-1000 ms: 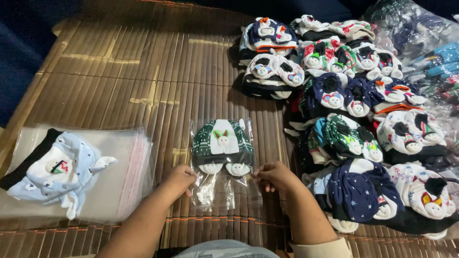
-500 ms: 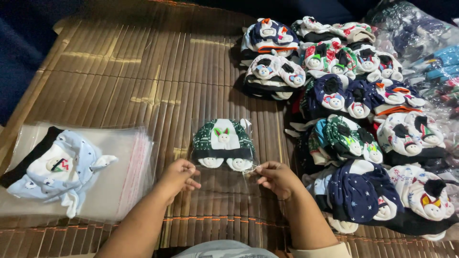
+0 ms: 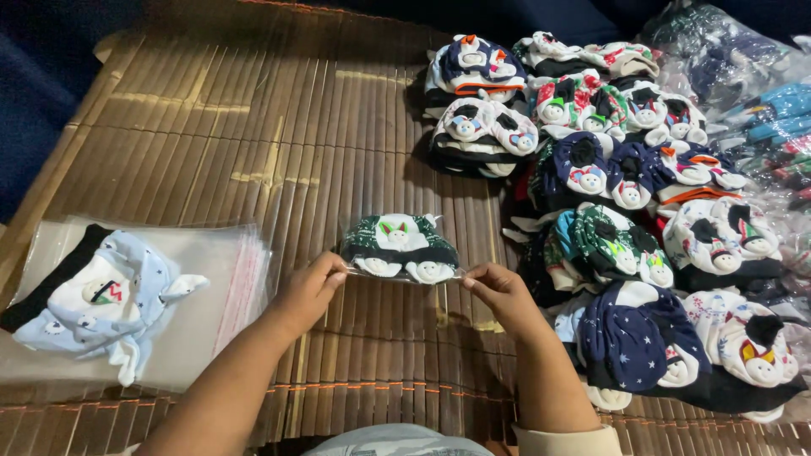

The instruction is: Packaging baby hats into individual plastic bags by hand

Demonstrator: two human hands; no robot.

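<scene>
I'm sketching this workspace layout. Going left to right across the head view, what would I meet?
Light blue baby garment → stack of clear plastic bags → left hand → bagged green garment → right hand → piles of folded garments

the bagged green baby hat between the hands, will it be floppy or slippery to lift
Probably floppy: the green hat in its clear bag is soft cloth, and the left hand and right hand each pinch a bag corner. Likely slippery, since the glossy film shines. It seems light: fingertips alone hold it above the slatted mat.
</scene>
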